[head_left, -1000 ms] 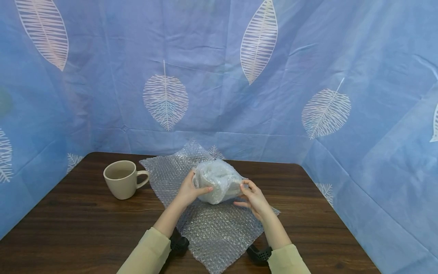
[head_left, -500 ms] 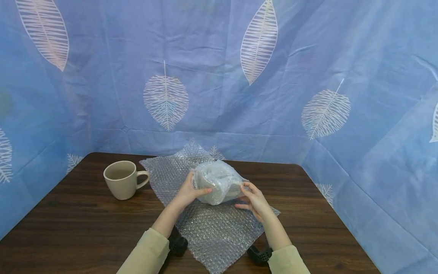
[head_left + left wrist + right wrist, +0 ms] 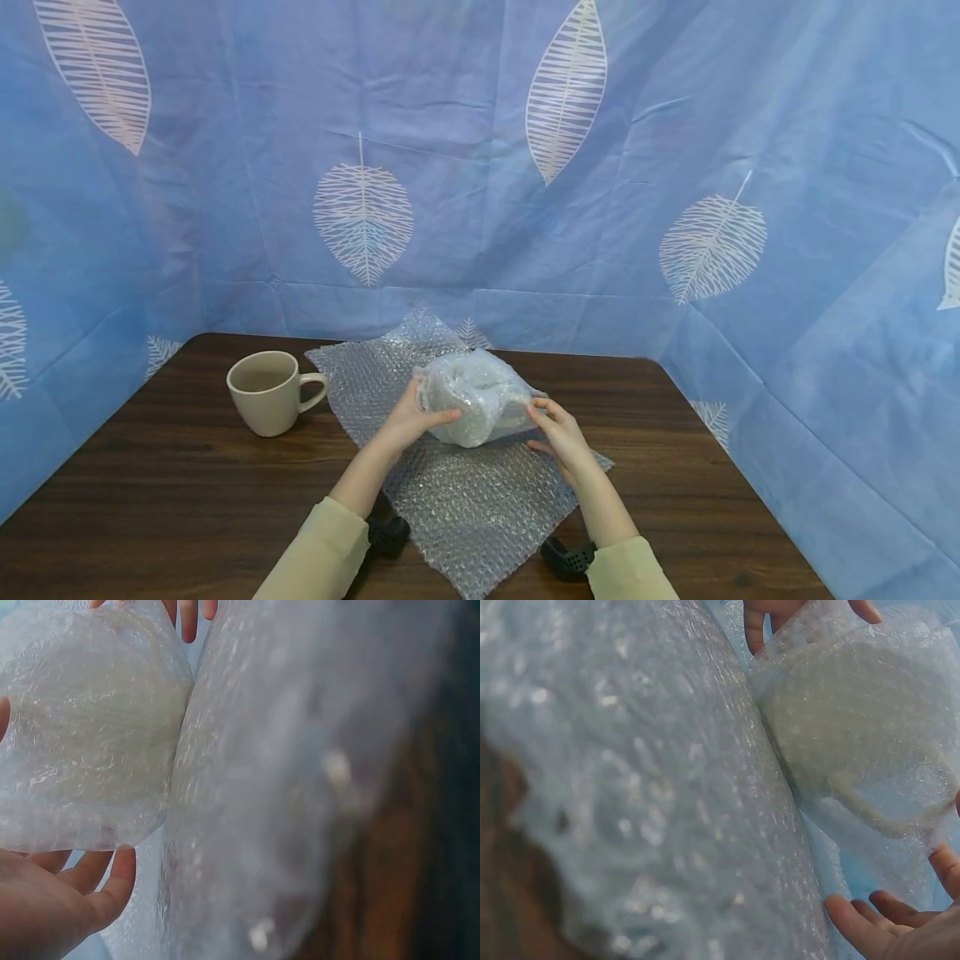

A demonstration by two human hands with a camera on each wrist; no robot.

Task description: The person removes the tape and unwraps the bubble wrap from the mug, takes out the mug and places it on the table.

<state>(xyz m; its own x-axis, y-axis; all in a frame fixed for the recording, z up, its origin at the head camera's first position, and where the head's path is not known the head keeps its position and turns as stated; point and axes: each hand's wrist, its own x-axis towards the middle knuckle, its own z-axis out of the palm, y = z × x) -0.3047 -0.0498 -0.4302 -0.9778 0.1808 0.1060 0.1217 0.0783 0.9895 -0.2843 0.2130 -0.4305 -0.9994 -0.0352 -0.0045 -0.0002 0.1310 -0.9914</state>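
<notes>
The wrapped bundle (image 3: pixel 474 402) sits directly between the two hands and in front of the person, its longer direction running roughly left to right, from one hand to the other. A handle-like loop (image 3: pixel 889 823) shows through the plastic in the right wrist view, at the end facing the right hand, so the fuller, rounder body lies toward the left. Neither hand is nearer, since both touch it: the left hand (image 3: pixel 408 417) grips the left end, thumb across the near side, while the right hand (image 3: pixel 562 437) pinches the loose wrap at the right end, its lower fingers spread away. Beneath them a bubble wrap sheet (image 3: pixel 487 508) lies cornerwise on the dark surface (image 3: pixel 660 433); whether the bundle rests on it or is slightly raised, I cannot tell. Farther left, beside the sheet's edge, an upright beige mug (image 3: pixel 264 400) has its handle turned toward the bundle.
</notes>
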